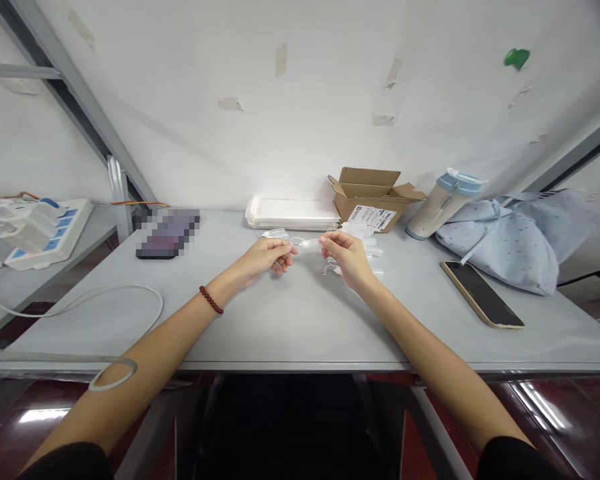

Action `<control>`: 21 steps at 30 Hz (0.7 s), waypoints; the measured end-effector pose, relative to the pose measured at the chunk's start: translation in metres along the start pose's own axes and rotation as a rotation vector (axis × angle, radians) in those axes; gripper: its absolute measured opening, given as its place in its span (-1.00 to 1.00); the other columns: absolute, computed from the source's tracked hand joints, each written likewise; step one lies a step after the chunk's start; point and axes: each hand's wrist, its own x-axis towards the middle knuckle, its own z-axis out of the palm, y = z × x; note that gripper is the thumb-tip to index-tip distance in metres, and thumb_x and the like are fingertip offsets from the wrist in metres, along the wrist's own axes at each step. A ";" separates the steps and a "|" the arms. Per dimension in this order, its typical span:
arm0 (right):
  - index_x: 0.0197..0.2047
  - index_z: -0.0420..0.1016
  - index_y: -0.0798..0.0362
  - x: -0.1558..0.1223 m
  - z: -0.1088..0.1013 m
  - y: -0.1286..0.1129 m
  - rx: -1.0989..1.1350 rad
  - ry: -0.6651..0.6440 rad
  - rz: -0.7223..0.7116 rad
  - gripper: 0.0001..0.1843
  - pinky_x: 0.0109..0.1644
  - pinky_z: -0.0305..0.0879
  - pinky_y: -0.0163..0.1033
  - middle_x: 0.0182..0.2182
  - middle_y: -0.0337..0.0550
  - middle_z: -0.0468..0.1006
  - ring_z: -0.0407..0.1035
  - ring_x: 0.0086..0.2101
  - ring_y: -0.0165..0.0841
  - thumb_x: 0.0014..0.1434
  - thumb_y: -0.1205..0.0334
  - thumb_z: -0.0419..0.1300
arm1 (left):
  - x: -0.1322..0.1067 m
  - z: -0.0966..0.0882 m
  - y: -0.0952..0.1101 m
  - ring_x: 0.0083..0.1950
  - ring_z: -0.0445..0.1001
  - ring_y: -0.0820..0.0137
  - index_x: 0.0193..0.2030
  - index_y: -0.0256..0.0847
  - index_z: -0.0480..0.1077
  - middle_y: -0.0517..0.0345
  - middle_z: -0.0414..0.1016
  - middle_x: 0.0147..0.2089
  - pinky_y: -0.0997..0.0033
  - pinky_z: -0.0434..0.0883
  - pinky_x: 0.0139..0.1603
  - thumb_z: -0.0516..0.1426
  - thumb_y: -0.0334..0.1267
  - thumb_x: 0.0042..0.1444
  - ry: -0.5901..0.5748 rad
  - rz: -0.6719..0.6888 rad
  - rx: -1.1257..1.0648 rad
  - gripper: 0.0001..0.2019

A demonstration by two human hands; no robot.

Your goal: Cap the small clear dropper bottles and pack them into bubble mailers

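Note:
In the head view, my left hand (273, 255) and my right hand (344, 252) are close together above the grey table. Between their fingertips stretches a small white plastic piece (307, 244) with thin ends. My left thumb and finger pinch its left end, and my right fingertips close on its right end. Its exact kind is too small to tell. Several clear and white plastic pieces (375, 253) lie beside and behind my right hand, partly hidden by it. Another clear piece (276, 234) rests just behind my left hand.
Along the wall stand a white flat stack (295, 213), an open cardboard box (367, 200) and a tumbler (443, 203). A blue cloth bag (510, 243) and a phone (483, 293) lie right. Left are a blurred-out device (165, 235), a power strip (55, 240) and a white cable (130, 287).

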 end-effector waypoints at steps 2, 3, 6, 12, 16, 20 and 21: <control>-0.40 0.52 0.07 0.000 0.000 0.000 -0.010 -0.001 -0.005 -0.73 -0.33 0.21 -0.25 -0.58 -0.30 0.43 0.27 -0.51 -0.45 -0.09 0.06 0.37 | 0.000 0.000 0.000 -0.45 0.40 0.46 -0.28 -0.31 0.47 0.14 0.41 -0.44 0.45 0.33 -0.45 0.13 -0.18 0.16 0.001 -0.004 -0.002 -0.79; -0.40 0.52 0.07 0.000 0.000 -0.001 -0.014 -0.001 -0.008 -0.73 -0.33 0.21 -0.25 -0.59 -0.30 0.42 0.27 -0.51 -0.45 -0.09 0.05 0.37 | 0.000 0.000 0.001 -0.45 0.40 0.47 -0.28 -0.31 0.47 0.14 0.41 -0.44 0.45 0.33 -0.44 0.14 -0.18 0.15 0.003 -0.004 -0.004 -0.80; -0.40 0.51 0.07 0.000 0.000 -0.001 -0.020 -0.004 -0.011 -0.72 -0.34 0.21 -0.25 -0.60 -0.30 0.41 0.26 -0.51 -0.45 -0.09 0.05 0.38 | 0.000 0.000 0.002 -0.47 0.40 0.47 -0.30 -0.30 0.46 0.15 0.42 -0.44 0.44 0.33 -0.44 0.15 -0.17 0.14 0.002 -0.003 -0.009 -0.80; -0.40 0.52 0.06 0.001 0.000 -0.002 -0.030 -0.012 -0.013 -0.73 -0.34 0.21 -0.25 -0.59 -0.30 0.41 0.25 -0.51 -0.45 -0.09 0.05 0.37 | -0.003 0.002 0.005 -0.48 0.39 0.47 -0.32 -0.30 0.46 0.16 0.41 -0.45 0.44 0.32 -0.43 0.14 -0.19 0.14 0.037 -0.012 -0.023 -0.81; -0.40 0.52 0.06 0.001 -0.001 -0.001 -0.019 -0.010 -0.016 -0.74 -0.34 0.20 -0.26 -0.58 -0.31 0.41 0.25 -0.52 -0.46 -0.09 0.06 0.37 | -0.004 0.002 0.008 -0.47 0.39 0.48 -0.33 -0.31 0.45 0.16 0.41 -0.45 0.43 0.32 -0.42 0.13 -0.22 0.15 0.047 -0.010 0.009 -0.82; -0.40 0.52 0.07 0.001 -0.001 -0.001 0.007 -0.028 -0.028 -0.75 -0.34 0.19 -0.26 -0.59 -0.31 0.41 0.25 -0.52 -0.46 -0.08 0.08 0.37 | -0.004 0.002 0.008 -0.46 0.40 0.47 -0.34 -0.31 0.46 0.15 0.41 -0.45 0.43 0.33 -0.41 0.12 -0.23 0.15 0.037 -0.007 0.032 -0.82; -0.40 0.52 0.07 0.001 -0.001 -0.001 0.012 -0.030 -0.027 -0.75 -0.34 0.19 -0.26 -0.59 -0.31 0.41 0.25 -0.52 -0.46 -0.08 0.08 0.38 | -0.004 0.002 0.008 -0.47 0.40 0.47 -0.34 -0.30 0.46 0.15 0.41 -0.45 0.43 0.33 -0.41 0.12 -0.24 0.15 0.038 -0.008 0.035 -0.82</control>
